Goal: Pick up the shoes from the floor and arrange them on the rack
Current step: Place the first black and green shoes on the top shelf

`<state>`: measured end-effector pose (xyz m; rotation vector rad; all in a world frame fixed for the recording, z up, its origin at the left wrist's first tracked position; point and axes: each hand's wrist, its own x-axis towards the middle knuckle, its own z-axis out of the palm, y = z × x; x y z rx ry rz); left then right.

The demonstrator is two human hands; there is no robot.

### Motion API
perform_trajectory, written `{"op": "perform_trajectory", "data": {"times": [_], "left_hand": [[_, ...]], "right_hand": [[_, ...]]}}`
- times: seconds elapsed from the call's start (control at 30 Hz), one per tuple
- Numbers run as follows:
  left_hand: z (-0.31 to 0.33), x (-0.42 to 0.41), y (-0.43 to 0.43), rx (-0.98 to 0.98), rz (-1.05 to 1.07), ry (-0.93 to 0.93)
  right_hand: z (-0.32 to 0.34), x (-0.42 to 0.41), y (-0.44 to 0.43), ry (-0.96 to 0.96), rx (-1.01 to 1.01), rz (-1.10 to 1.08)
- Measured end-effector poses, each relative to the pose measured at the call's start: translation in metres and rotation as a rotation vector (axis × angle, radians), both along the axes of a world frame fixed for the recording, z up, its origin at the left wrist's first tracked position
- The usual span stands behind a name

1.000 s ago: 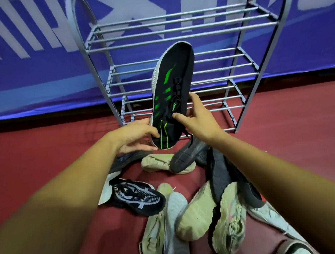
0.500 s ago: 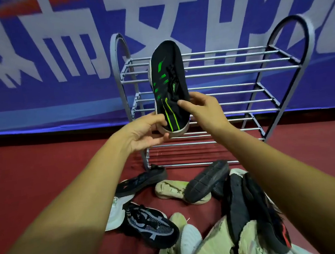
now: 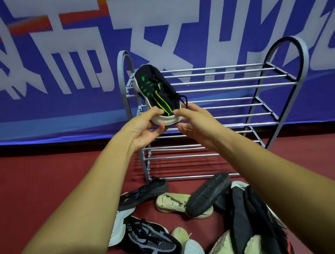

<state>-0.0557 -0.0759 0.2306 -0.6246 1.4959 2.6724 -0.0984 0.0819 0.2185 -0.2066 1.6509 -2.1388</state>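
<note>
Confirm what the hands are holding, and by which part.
Both hold one black shoe with green stripes at its heel end: the left hand pinches the heel's left side, the right hand its right side.

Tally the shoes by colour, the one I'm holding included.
Black-and-green shoe, held: 1
Other dark shoes: 5
Beige shoes: 4
White shoes: 2
Total: at least 12; some are partly hidden or cut off at the frame edge.
</note>
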Motion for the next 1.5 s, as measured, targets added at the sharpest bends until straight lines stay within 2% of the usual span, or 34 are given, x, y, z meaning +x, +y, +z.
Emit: {"op": "perform_trajectory", "data": {"times": [0.3, 0.53, 0.67, 0.87, 1.17, 1.37, 1.5], "left_hand": [[-0.004, -0.021, -0.003, 0.075, 0.187, 0.196], [-0.014, -0.036, -0.021, 0.067, 0.157, 0.296], [-0.021, -0.045, -0.034, 0.072, 0.159, 0.300], [-0.028, -0.053, -0.046, 0.045, 0.198, 0.246], [-0.024, -0.063, -0.048, -0.029, 0.262, 0.217], [-0.018, -0.061, -0.045, -0.201, 0.242, 0.158], [-0.026, -0.047, -0.049, -0.419, 0.152, 0.118]], "right_hand": [[0.004, -0.019, -0.034, -0.062, -0.090, -0.159], [0.006, -0.033, -0.062, -0.109, -0.186, -0.171], [0.005, -0.037, -0.076, -0.099, -0.183, -0.147], [-0.004, -0.043, -0.098, -0.080, -0.206, -0.230], [-0.004, -0.050, -0.083, 0.042, -0.096, -0.098], [-0.013, -0.051, -0.054, 0.127, 0.098, -0.084], [-0.024, -0.047, -0.040, 0.161, 0.233, -0.045]]}}
